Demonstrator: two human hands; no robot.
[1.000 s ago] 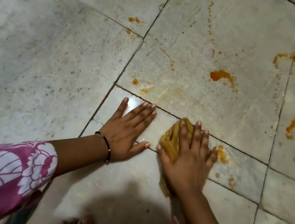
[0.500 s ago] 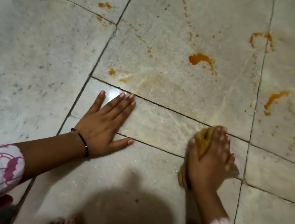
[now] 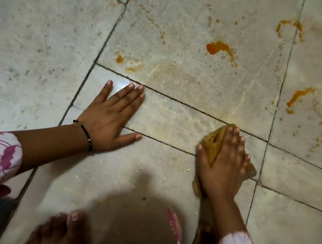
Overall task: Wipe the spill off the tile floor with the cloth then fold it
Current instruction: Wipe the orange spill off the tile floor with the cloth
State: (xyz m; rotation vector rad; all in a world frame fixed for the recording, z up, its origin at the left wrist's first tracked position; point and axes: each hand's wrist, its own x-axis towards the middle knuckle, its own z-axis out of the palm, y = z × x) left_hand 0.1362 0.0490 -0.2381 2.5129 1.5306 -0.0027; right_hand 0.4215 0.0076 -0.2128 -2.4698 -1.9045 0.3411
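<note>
Cloth, pressed under the flat right hand, has slid toward 3 o'clock away from the flat, bracing left hand, nearing the unwiped orange spill at 12 o'clock.

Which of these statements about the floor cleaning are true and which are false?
1. The right hand presses a yellowish cloth on the floor. True.
2. The left hand holds a second cloth. False: it lies flat on the bare tile with straight fingers and holds nothing.
3. Orange blobs lie on the tiles beyond the cloth. True.
4. The cloth is neatly folded and set aside. False: it is bunched under the right hand.
5. A dark bracelet sits on the right wrist. False: it is on the left wrist.
</note>
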